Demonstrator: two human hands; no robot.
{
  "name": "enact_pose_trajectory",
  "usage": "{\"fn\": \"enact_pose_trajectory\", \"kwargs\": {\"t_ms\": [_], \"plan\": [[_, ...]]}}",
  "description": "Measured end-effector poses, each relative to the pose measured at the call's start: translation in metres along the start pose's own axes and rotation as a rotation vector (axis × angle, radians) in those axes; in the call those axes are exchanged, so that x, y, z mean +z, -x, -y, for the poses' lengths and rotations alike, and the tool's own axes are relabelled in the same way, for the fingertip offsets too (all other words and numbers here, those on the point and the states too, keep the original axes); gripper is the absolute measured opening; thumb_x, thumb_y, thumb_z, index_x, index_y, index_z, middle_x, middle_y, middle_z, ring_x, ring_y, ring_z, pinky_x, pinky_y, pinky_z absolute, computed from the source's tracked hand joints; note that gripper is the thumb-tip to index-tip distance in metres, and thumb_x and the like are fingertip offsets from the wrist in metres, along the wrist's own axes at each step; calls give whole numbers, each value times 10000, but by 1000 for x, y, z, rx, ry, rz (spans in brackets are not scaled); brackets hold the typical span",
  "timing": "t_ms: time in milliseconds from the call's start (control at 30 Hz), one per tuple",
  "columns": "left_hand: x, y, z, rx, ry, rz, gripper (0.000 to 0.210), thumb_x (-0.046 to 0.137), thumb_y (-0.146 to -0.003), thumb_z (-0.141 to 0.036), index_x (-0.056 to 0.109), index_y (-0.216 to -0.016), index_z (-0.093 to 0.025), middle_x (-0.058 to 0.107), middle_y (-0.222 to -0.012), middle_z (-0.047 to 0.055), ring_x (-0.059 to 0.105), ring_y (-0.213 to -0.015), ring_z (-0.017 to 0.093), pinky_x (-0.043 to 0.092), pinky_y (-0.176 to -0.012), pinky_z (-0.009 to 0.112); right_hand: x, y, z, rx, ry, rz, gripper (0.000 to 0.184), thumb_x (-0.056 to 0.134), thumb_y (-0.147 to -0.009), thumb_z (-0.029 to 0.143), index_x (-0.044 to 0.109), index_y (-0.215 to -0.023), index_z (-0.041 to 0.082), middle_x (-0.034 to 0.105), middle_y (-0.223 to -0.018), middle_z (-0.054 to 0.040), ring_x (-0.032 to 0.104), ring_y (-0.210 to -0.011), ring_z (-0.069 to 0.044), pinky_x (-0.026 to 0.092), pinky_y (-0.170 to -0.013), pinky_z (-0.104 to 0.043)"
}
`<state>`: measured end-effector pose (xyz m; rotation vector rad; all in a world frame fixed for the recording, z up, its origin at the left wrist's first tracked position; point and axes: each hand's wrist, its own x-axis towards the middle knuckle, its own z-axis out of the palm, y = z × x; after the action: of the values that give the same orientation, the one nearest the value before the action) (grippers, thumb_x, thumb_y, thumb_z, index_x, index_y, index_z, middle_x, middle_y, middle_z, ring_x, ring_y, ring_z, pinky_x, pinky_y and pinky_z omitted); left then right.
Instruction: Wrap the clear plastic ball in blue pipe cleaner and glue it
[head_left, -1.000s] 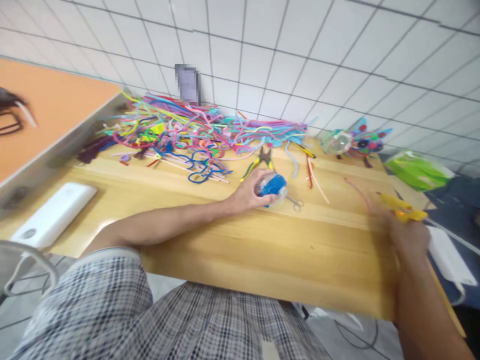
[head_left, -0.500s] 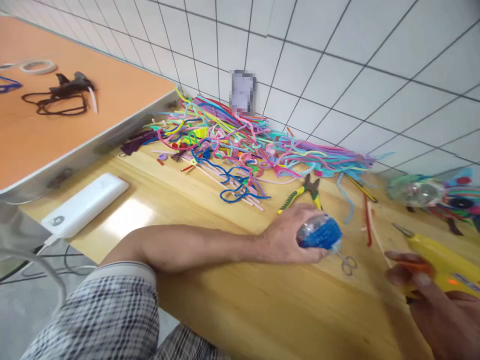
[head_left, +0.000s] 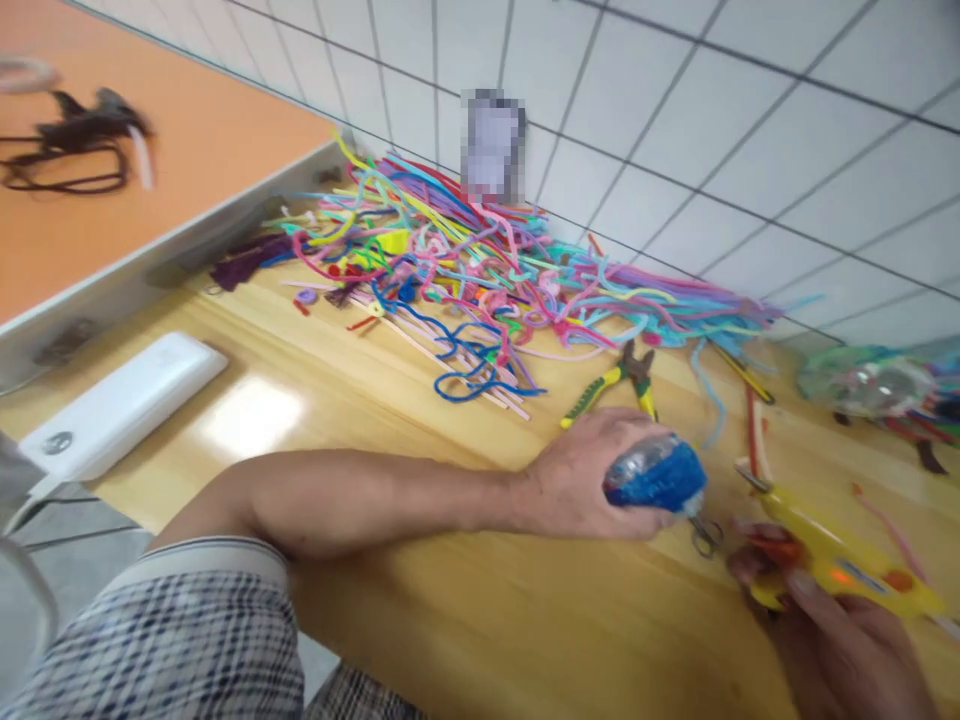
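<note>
"White tiles (head_left: 652, 60) backed the wooden table (head_left: 480, 610); where was the work?"

"Right of centre; the left hand (head_left: 574, 475) curled snugly round a clear rounded object (head_left: 636, 464); the right hand (head_left: 840, 620), lower right, closed on a yellow glue gun (head_left: 840, 545), its tip apart from the object; whether the trigger (head_left: 778, 546) was squeezed, I couldn't tell."

"How far along?"

"Partway, I judged; blue covering (head_left: 666, 485) lay across one side; the shiny, see-through part was bare, perhaps left to do."

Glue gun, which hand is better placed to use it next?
Likely the right hand: it grips the glue gun at its orange trigger, while the left hand holds the blue ball.
</note>
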<state>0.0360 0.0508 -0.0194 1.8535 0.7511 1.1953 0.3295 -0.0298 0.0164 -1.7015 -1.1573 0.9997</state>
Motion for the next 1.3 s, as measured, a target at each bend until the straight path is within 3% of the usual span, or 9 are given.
{"fn": "enact_pose_trajectory", "kwargs": {"t_ms": [100,233,333,533,933,1133,1300], "plan": [[-3,6,0,66,15,-49,687,805,-939,-431,577,-1540,-190,668,-1541,210,633,-1493,374,536,-1287,574,9,7,12,44,-160,4,235,960,-807,514,885,-981,375,818,-1036,-95,714,-735,-246,676,-718,-456],[-10,9,6,112,-87,-31,693,808,-987,-414,538,-1592,-212,637,-1585,192,609,-1527,345,511,-1313,541,8,6,24,-142,-108,169,414,950,-803,651,862,-1001,299,825,-897,-59,698,-654,-212,652,-659,-403],[-16,9,7,109,-141,16,725,805,-1006,-481,513,-1625,-244,627,-1610,172,602,-1537,348,514,-1309,540,6,7,31,-202,-47,230,367,889,-899,642,857,-1048,309,856,-994,-53,714,-712,-202,668,-726,-405],[-20,10,9,106,-189,22,758,784,-1025,-576,487,-1660,-291,604,-1637,148,585,-1559,346,501,-1327,547,8,15,31,-244,12,339,394,820,-951,677,830,-937,284,764,-810,-43,786,-925,-279,669,-806,-417],[-25,11,17,98,-222,35,808,771,-1017,-673,475,-1667,-293,603,-1619,142,606,-1541,349,532,-1304,540,18,15,12,-281,24,388,302,772,-1007,551,860,-1098,277,800,-911,-40,755,-887,-244,651,-837,-402],[-25,10,18,112,-234,47,813,772,-1017,-676,468,-1668,-297,607,-1625,143,593,-1559,353,522,-1308,555,21,16,8,-271,25,425,313,756,-1023,528,872,-1146,264,861,-1129,-72,799,-1086,-277,644,-1053,-459],[-24,10,18,94,-224,48,830,777,-1006,-693,470,-1668,-298,600,-1633,148,592,-1560,353,519,-1310,549,20,18,9,-332,76,397,278,729,-1042,495,858,-1121,262,850,-1178,-77,801,-1142,-284,652,-1045,-452]]}}
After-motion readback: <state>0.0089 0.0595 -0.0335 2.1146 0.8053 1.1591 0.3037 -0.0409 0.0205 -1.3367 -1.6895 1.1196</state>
